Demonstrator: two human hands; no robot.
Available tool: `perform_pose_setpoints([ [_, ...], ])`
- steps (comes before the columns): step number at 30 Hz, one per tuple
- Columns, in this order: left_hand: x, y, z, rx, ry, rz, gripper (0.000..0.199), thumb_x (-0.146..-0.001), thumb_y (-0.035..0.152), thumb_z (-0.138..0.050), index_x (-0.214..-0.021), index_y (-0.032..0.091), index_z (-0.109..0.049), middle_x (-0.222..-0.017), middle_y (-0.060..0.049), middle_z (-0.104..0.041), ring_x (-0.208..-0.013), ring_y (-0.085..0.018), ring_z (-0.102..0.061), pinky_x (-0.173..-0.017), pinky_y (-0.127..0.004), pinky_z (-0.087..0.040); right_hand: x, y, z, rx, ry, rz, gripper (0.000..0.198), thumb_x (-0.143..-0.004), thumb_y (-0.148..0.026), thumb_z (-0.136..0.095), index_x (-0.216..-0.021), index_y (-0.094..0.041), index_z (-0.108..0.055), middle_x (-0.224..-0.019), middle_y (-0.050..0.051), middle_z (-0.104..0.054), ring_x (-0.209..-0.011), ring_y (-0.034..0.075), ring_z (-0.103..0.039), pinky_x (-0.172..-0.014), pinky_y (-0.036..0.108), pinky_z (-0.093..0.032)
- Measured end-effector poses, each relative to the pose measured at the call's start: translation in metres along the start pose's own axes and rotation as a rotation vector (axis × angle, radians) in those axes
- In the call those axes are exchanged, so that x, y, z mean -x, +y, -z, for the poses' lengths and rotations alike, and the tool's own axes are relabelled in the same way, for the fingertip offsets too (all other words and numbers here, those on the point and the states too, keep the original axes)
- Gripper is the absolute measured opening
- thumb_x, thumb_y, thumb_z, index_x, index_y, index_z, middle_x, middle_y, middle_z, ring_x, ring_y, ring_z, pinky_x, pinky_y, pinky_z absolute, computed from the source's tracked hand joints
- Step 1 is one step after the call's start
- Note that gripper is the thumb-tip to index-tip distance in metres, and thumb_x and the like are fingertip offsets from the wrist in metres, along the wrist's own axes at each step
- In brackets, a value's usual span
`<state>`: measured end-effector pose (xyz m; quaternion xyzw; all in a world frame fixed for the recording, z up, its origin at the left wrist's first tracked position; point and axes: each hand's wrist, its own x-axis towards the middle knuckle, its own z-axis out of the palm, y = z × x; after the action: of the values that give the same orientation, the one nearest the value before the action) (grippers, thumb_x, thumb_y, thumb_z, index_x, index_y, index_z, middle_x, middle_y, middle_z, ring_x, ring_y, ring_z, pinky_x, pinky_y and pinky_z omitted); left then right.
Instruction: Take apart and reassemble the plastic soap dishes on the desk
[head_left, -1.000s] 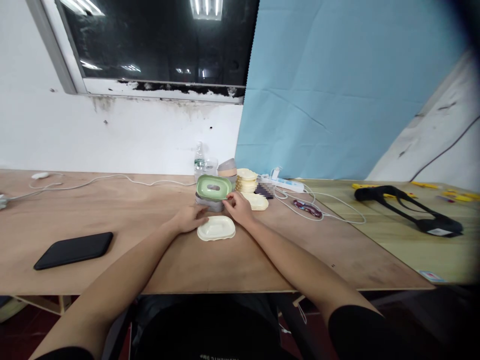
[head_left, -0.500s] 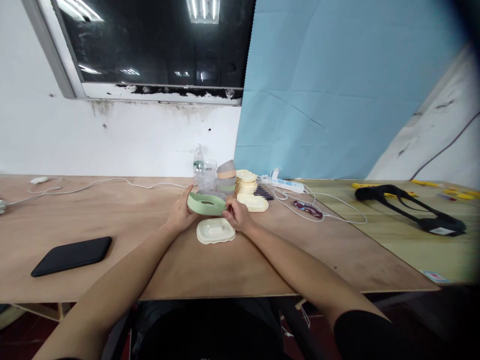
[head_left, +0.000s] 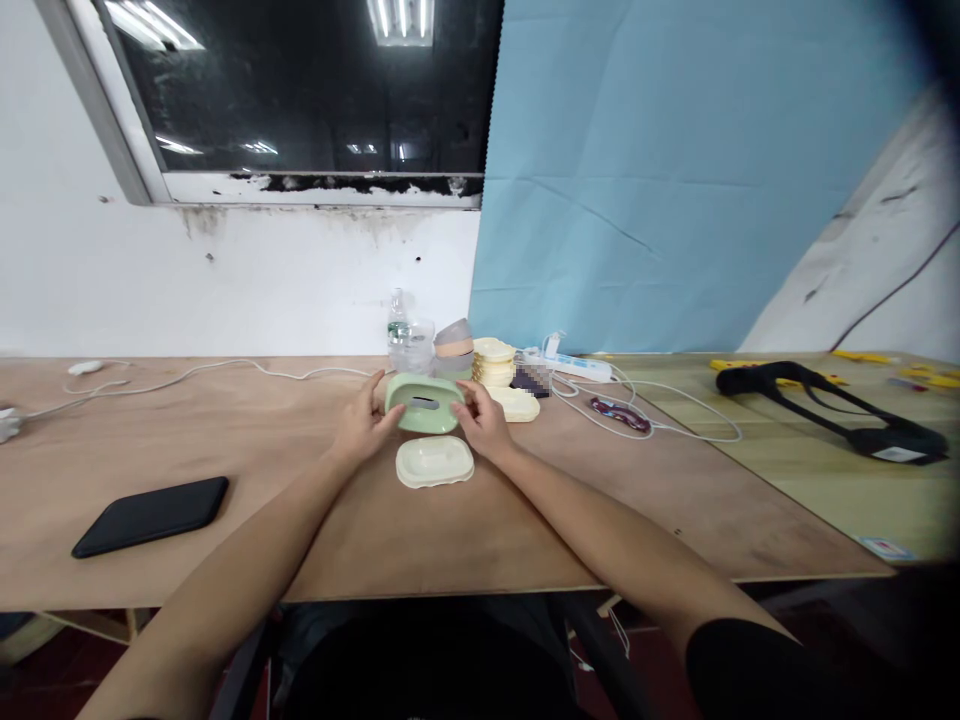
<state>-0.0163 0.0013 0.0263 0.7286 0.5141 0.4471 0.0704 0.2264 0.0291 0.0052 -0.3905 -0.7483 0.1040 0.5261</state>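
A light green plastic box-like piece with rounded corners and a narrow oval slot is held up above the table, its hollow side tilted towards me. My left hand grips its left end, thumb inside the rim. At the opposite end, my right hand pinches the right edge between thumb and fingers. Directly below lies a shallow cream dish with a raised rim, touched by neither hand. Behind the right hand is a second cream dish, partly covered by that hand.
Along the back stand a clear bottle, grey and peach bowls and a cream stack. A power strip with white cables lies to their right. A black phone-like slab is at left, a black strapped device far right.
The green piece has tipped up, so its hollow inside now faces me. My right hand has shifted its hold slightly upward along the right end. The cream dish stays on the table.
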Motion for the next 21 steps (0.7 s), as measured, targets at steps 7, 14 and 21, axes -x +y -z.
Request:
perform_pose_setpoints([
  [7, 0.003, 0.008, -0.002, 0.194, -0.232, 0.004, 0.062, -0.09, 0.055, -0.041, -0.139, 0.016, -0.038, -0.057, 0.001, -0.061, -0.055, -0.017, -0.06, -0.06, -0.028, -0.045, -0.009, 0.007, 0.0, -0.186, -0.025, -0.168, 0.037, -0.084, -0.044, -0.052, -0.107, -0.017, -0.065, -0.071, 0.001, -0.061, -0.062, 0.015, -0.053, -0.059, 0.026, -0.045],
  [14, 0.003, 0.001, -0.012, 0.318, -0.448, 0.192, 0.053, -0.085, 0.065, -0.042, -0.104, 0.016, -0.053, -0.047, 0.005, -0.053, -0.039, -0.012, -0.05, -0.041, -0.023, -0.037, -0.012, 0.019, 0.005, -0.208, -0.322, -0.291, 0.022, -0.079, -0.032, -0.053, -0.088, -0.017, -0.066, -0.073, 0.001, -0.067, -0.064, 0.015, -0.059, -0.06, 0.025, -0.046],
  [21, 0.002, 0.0, -0.011, 0.058, -0.523, 0.01, 0.044, -0.082, 0.058, -0.049, -0.079, 0.017, -0.063, -0.072, -0.003, -0.066, -0.064, -0.017, -0.059, -0.054, -0.025, -0.041, -0.009, 0.01, 0.009, -0.031, -0.603, -0.166, 0.02, -0.074, -0.019, -0.05, -0.088, -0.017, -0.065, -0.063, -0.003, -0.061, -0.054, 0.011, -0.052, -0.05, 0.02, -0.035],
])
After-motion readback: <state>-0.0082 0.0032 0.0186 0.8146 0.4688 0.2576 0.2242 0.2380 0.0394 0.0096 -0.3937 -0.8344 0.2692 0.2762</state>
